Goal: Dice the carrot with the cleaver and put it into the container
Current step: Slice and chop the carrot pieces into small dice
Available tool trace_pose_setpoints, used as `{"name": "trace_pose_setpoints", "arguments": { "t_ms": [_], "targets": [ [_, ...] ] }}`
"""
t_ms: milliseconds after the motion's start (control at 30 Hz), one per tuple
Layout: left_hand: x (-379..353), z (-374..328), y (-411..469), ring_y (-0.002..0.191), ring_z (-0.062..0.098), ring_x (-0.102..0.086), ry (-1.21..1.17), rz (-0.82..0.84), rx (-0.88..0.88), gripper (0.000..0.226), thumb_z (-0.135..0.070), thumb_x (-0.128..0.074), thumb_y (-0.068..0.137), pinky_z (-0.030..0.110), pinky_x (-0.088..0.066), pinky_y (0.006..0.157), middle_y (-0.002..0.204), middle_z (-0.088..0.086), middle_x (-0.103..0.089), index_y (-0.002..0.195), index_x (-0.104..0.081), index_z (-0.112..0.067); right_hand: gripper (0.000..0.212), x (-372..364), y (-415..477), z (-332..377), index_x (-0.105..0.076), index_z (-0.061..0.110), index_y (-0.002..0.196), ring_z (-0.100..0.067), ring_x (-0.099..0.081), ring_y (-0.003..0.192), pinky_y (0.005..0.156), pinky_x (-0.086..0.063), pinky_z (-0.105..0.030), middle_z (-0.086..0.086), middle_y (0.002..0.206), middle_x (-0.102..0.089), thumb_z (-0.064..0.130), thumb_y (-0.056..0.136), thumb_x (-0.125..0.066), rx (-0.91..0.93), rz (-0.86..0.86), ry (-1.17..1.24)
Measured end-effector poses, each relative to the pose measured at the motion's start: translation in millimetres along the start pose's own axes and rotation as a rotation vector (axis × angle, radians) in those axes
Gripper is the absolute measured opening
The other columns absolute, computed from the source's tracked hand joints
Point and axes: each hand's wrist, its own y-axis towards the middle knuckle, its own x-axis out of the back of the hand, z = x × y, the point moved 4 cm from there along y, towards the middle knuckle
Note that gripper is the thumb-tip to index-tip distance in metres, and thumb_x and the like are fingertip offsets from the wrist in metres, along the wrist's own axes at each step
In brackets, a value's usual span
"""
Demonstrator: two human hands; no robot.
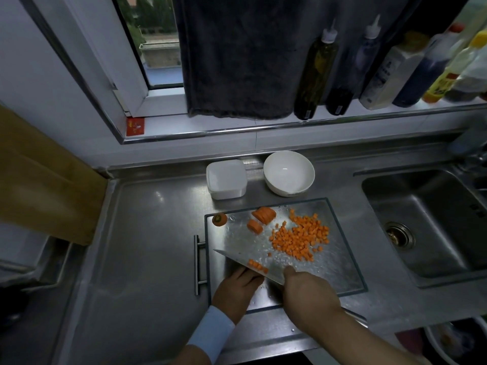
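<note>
A glass cutting board (pixel 340 262) lies on the steel counter. On its right half sits a heap of orange carrot dice (pixel 300 238). Two stacks of carrot slices (pixel 263 215) lie at the back, and the carrot's stem end (pixel 219 219) rests at the back left corner. My right hand (pixel 308 293) grips the cleaver (pixel 247 262), whose blade points left with a few carrot bits (pixel 257 265) on it. My left hand (pixel 237 291) lies under the blade; its fingertips are hidden by the blade. A white square container (pixel 226 179) stands behind the board.
A white bowl (pixel 289 173) stands to the right of the container. The sink (pixel 434 222) is at the right. Bottles (pixel 316 72) line the window ledge beside a hanging dark towel (pixel 237 54). A wooden board (pixel 39 180) leans at the left.
</note>
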Motion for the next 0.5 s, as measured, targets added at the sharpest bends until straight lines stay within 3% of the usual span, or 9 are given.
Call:
{"name": "trace_pose_setpoints", "arguments": {
  "t_ms": [267,500],
  "targets": [
    [3.4,-2.8,0.6,0.115,0.021,-0.057,0.014,-0.039,-0.018,0.032,-0.009,-0.073,0.082,0.030,-0.049,0.094,0.124,0.001,-0.063,0.113,-0.069,-0.014,0.028,2.0,0.1,1.7,-0.048,0.015,0.121,-0.027,-0.067,0.098,0.079,-0.050,-0.035,-0.004,0.108,-0.067,0.014,0.094,-0.042,-0.009,0.007,0.004],
    [3.1,-0.7,0.5,0.106,0.019,-0.059,-0.036,-0.006,0.006,0.033,-0.007,-0.075,0.079,0.029,-0.050,0.088,0.118,0.000,-0.063,0.111,-0.068,-0.014,0.024,1.0,9.8,1.0,-0.051,0.016,0.118,-0.024,-0.065,0.103,0.080,-0.048,-0.031,-0.004,0.113,-0.065,0.015,0.095,-0.045,-0.034,0.047,0.046]
  ]
}}
